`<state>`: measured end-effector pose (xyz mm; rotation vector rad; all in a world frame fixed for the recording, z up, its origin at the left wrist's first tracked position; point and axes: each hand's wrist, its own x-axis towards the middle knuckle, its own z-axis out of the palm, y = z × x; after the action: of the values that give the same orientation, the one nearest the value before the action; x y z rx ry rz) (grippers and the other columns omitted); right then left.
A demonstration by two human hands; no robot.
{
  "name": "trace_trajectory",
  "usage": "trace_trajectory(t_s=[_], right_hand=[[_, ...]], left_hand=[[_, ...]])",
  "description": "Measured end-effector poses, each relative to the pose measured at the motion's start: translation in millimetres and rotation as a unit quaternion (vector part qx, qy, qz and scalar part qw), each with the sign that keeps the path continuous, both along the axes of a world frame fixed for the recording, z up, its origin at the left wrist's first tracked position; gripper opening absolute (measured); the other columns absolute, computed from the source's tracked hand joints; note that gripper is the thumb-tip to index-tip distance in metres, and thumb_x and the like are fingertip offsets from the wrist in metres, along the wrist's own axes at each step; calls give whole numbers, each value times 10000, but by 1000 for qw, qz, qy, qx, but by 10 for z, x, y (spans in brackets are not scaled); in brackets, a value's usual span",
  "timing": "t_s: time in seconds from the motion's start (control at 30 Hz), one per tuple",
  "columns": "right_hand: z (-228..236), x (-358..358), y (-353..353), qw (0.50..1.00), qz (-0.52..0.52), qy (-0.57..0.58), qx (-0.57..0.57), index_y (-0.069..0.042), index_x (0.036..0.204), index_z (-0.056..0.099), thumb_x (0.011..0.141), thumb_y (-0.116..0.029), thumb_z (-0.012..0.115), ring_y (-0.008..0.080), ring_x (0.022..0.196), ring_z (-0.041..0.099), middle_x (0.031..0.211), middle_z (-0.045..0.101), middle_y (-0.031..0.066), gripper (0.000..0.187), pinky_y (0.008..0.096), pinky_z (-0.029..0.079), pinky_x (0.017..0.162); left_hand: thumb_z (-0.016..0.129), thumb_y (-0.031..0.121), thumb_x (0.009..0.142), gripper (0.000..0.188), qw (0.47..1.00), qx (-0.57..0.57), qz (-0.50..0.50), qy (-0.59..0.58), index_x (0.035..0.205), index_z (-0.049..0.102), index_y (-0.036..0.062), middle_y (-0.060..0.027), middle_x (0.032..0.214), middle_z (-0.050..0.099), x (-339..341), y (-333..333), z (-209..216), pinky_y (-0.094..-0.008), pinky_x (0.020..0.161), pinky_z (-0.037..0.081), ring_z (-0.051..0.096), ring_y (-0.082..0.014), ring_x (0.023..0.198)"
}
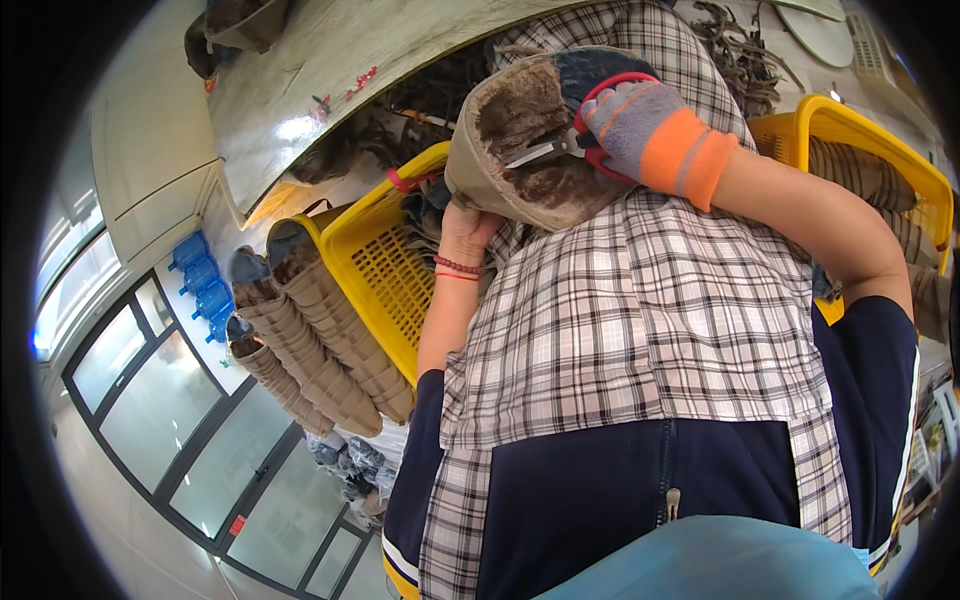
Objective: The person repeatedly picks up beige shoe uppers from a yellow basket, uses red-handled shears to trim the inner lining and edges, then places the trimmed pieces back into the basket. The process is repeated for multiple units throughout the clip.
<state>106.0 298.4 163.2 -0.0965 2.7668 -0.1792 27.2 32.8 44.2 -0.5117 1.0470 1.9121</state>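
Both busy: right hand (632,135) gripping scissors (576,143), left hand (468,232) holding the shoe (548,190). A slipped blade (532,155) might nick its lining (516,110).

fur-lined tan piece (522,112) in bare left hand (468,228) — red-handled scissors (574,144) in gloved right hand (638,130)

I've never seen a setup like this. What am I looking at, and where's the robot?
There's no robot here: it's a person working. The single picture comes from a wide fisheye camera on their head, looking down, so straight edges bend. The bare left hand holds a tan piece with fuzzy brown lining above the checked apron. The right hand, in a grey-and-orange glove, holds red-handled scissors, blades pointing into the piece. Small red bits lie on the table. Yellow baskets stand on either side.
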Motion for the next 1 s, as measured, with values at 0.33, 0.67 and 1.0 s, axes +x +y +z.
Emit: trace_trajectory(t_s=[0.33, 0.67, 1.0], right_hand=[[61, 325, 275, 966, -107, 146, -187, -73, 970, 625, 664, -468, 747, 261, 752, 656, 801, 671, 95, 515, 353, 521, 649], [575, 116, -58, 678, -308, 237, -624, 15, 1089, 522, 741, -238, 759, 129, 773, 536, 861, 589, 87, 491, 287, 463, 700], [649, -452, 1596, 700, -408, 534, -242, -13, 1026, 563, 773, -192, 714, 187, 679, 598, 799, 629, 118, 345, 308, 481, 656]], left_hand=[[646, -14, 780, 284, 1000, 8, -7, 0, 1056, 606, 37, -95, 1108, 594, 42, -28, 26, -447, 910, 466, 551, -267, 1043], [536, 131, 914, 262, 940, 72, -154, 297, 1118, 576, -29, -100, 1058, 632, -260, 1031, 1335, -286, 838, 484, 610, -154, 935], [531, 245, 935, 302, 915, 63, 36, 397, 1092, 560, -12, -90, 1034, 616, -1921, 2290, 761, -334, 870, 457, 573, -174, 958]])
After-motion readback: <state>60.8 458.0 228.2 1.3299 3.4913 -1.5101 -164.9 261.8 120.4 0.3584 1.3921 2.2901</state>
